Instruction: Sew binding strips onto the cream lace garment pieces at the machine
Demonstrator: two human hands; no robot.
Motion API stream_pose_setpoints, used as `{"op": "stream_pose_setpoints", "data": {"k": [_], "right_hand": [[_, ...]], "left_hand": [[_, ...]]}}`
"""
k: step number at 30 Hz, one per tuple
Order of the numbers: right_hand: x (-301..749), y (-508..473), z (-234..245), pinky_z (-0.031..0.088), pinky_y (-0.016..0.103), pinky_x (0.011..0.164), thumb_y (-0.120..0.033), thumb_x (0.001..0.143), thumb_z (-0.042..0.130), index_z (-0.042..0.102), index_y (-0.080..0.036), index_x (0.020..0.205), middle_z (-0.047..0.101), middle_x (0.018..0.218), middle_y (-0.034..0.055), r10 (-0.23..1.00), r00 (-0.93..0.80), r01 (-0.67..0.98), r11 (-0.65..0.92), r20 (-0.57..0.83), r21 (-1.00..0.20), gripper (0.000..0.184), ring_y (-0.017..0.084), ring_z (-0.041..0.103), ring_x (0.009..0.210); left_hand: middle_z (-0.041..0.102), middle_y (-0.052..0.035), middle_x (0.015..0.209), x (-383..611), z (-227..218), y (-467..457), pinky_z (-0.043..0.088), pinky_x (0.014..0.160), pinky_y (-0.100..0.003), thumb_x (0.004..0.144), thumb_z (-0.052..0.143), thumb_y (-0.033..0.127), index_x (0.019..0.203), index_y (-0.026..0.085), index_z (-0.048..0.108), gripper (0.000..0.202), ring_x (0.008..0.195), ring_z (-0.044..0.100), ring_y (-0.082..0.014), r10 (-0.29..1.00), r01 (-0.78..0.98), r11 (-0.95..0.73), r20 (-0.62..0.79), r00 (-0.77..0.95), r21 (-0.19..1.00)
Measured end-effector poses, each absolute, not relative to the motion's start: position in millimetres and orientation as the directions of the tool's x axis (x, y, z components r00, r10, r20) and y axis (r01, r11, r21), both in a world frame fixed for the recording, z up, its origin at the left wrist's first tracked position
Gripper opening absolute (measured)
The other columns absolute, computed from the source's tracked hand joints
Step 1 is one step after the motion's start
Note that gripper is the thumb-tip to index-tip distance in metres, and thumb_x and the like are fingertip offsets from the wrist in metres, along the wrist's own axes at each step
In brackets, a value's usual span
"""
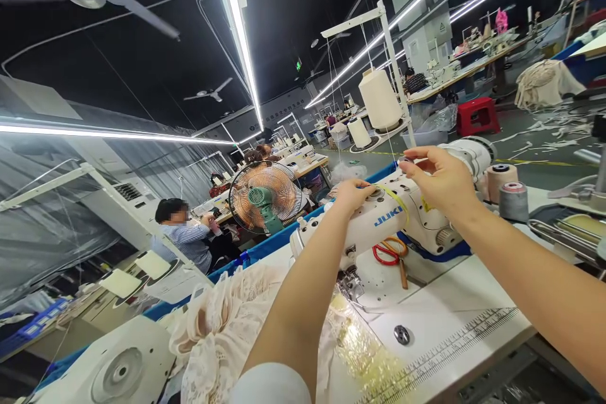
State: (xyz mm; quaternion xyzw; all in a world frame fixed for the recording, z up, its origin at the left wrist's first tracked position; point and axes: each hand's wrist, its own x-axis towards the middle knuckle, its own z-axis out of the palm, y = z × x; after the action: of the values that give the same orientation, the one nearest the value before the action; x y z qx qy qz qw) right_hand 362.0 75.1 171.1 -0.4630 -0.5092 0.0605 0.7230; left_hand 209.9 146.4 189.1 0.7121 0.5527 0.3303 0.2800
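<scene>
A white JUKI sewing machine (379, 221) stands on a white table (449, 309). My left hand (353, 192) rests on top of the machine head, fingers closed in a pinch on a yellow-green thread (395, 196). My right hand (438, 180) hovers just right of it above the machine, fingertips pinched on the same thread near the thread guide. Cream lace fabric (222, 322) lies under my left forearm, left of the needle area (350, 281). Red-handled scissors (386, 254) lie beneath the machine arm.
Large cream thread cones (379, 98) stand on a rack behind the machine, and small spools (514, 201) sit to the right. An orange fan (265, 197) is behind the table. A seated person (187, 233) works at the left. A red stool (477, 115) stands far right.
</scene>
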Motion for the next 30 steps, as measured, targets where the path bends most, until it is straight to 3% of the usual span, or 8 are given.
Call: {"op": "stream_pose_setpoints", "data": {"k": [8, 14, 20, 23, 26, 28, 30], "right_hand": [[363, 80, 171, 0.05, 0.036, 0.062, -0.038, 0.071, 0.06, 0.064, -0.022, 0.086, 0.067, 0.074, 0.004, 0.541, 0.476, 0.412, 0.559, 0.693, -0.72, 0.022, 0.02, 0.061, 0.061], [363, 79, 171, 0.05, 0.036, 0.062, -0.037, 0.072, 0.061, 0.065, -0.023, 0.087, 0.068, 0.077, 0.0037, 0.542, 0.467, 0.419, 0.56, 0.699, -0.714, 0.022, 0.02, 0.061, 0.062], [364, 81, 171, 0.05, 0.036, 0.065, -0.036, 0.072, 0.06, 0.064, -0.023, 0.085, 0.069, 0.085, 0.0046, 0.58, 0.439, 0.435, 0.531, 0.686, -0.727, 0.019, 0.02, 0.062, 0.066], [359, 91, 167, 0.05, 0.037, 0.069, -0.032, 0.07, 0.061, 0.064, -0.023, 0.079, 0.069, 0.086, 0.0049, 0.649, 0.368, 0.444, 0.506, 0.666, -0.739, 0.013, 0.021, 0.062, 0.072], [355, 105, 160, 0.05, 0.037, 0.067, -0.028, 0.062, 0.065, 0.062, -0.023, 0.064, 0.068, 0.069, 0.0022, 0.69, 0.316, 0.422, 0.513, 0.652, -0.747, 0.006, 0.021, 0.061, 0.067], [356, 115, 155, 0.05, 0.036, 0.063, -0.028, 0.059, 0.067, 0.06, -0.023, 0.058, 0.064, 0.059, -0.0001, 0.693, 0.323, 0.382, 0.527, 0.644, -0.759, 0.009, 0.02, 0.06, 0.06], [364, 126, 152, 0.051, 0.036, 0.061, -0.032, 0.064, 0.064, 0.061, -0.024, 0.063, 0.065, 0.061, -0.0001, 0.674, 0.378, 0.317, 0.549, 0.634, -0.773, 0.009, 0.02, 0.061, 0.06]], "left_hand": [[0.046, 0.0068, 0.049, 209, 187, 147, 0.021, 0.04, -0.018, 0.069, 0.069, 0.023, 0.084, 0.014, 0.065, 0.018, 0.038, 0.029, -0.0031, 0.976, 0.546, -0.208, 0.137, 0.168, 0.812], [0.048, 0.0067, 0.049, 208, 185, 149, 0.022, 0.041, -0.018, 0.066, 0.072, 0.026, 0.086, 0.015, 0.065, 0.023, 0.037, 0.029, -0.0032, 0.975, 0.567, -0.22, 0.159, 0.156, 0.794], [0.047, 0.0062, 0.05, 210, 184, 149, 0.025, 0.042, -0.018, 0.069, 0.066, 0.025, 0.08, 0.016, 0.063, 0.014, 0.039, 0.034, -0.005, 0.968, 0.62, -0.248, 0.213, 0.131, 0.745], [0.046, 0.0063, 0.048, 209, 183, 149, 0.026, 0.042, -0.019, 0.071, 0.06, 0.02, 0.077, 0.016, 0.063, 0.007, 0.038, 0.034, -0.0054, 0.963, 0.655, -0.265, 0.228, 0.143, 0.708], [0.044, 0.007, 0.044, 208, 182, 148, 0.028, 0.042, -0.02, 0.069, 0.06, 0.017, 0.074, 0.017, 0.064, 0.007, 0.036, 0.033, -0.0068, 0.954, 0.693, -0.296, 0.245, 0.175, 0.658], [0.047, 0.0054, 0.047, 208, 182, 146, 0.033, 0.046, -0.022, 0.068, 0.059, 0.017, 0.072, 0.017, 0.064, 0.005, 0.039, 0.039, -0.0087, 0.94, 0.71, -0.325, 0.293, 0.173, 0.624], [0.057, 0.001, 0.062, 208, 185, 143, 0.042, 0.057, -0.024, 0.07, 0.058, 0.016, 0.072, 0.017, 0.063, 0.006, 0.054, 0.052, -0.0125, 0.912, 0.716, -0.369, 0.381, 0.154, 0.593]]}}
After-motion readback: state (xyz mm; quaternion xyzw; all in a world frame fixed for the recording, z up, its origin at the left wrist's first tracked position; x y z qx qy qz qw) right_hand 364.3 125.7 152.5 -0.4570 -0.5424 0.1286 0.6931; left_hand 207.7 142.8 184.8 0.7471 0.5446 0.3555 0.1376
